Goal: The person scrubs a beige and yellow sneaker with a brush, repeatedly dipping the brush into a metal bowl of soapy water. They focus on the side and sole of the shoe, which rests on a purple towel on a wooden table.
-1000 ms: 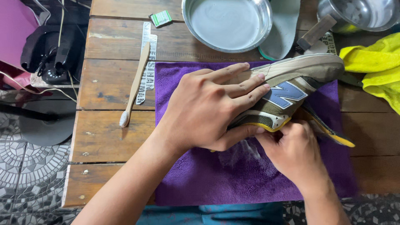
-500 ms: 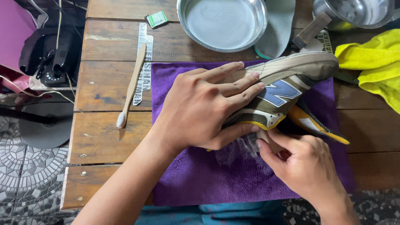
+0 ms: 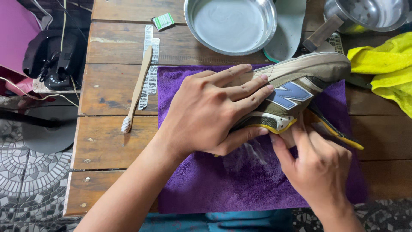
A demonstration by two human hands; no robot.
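Gripping sneaker (image 3: 296,92), left hand (image 3: 210,109) fingers spread; right hand (image 3: 319,165) pinching sole; green packet (image 3: 163,21) top-left.

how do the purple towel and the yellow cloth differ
The purple towel lies spread flat under the shoe and both hands; the yellow cloth sits bunched at the table's right edge, nothing on it. The purple one shows whole, the yellow is cut off by the frame. Both rest on the wooden table.
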